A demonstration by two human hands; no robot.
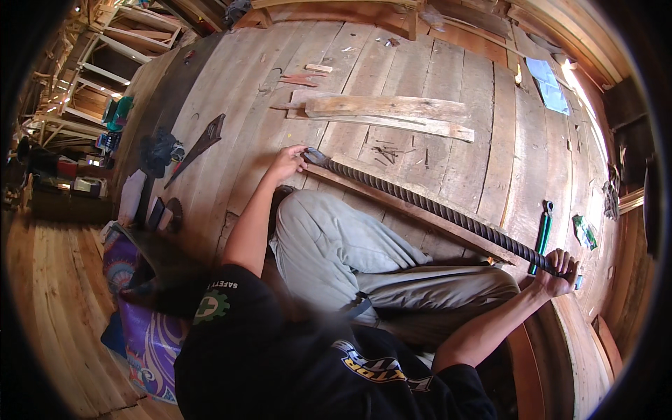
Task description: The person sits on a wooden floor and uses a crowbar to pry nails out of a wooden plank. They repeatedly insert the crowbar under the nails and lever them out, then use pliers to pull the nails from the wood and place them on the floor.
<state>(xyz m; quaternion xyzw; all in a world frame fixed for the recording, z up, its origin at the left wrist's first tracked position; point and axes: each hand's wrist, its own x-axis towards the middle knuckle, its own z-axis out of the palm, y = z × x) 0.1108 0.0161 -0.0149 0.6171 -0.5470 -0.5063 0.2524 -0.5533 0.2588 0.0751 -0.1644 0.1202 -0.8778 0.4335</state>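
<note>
A long dark bar (430,206) with spiral ridges slants across in front of my legs, its flattened end (316,157) at the upper left. A narrow wooden strip (392,201) runs close along its near side. My left hand (285,165) is closed at the flattened end, fingertips at the bar and the strip's end; exactly how they grip is partly hidden. At the lower right, my right hand (558,273) wraps round the bar's other end. Just beyond that hand lies a green-handled tool (543,234) with a ringed metal head.
Beyond the bar lie stacked boards (388,109) and scattered nails (387,152) on the plank floor (455,87). A handsaw (199,147) and a dark cloth bundle (159,150) are at left. A blue sheet (548,85) and a small green packet (584,232) lie at right.
</note>
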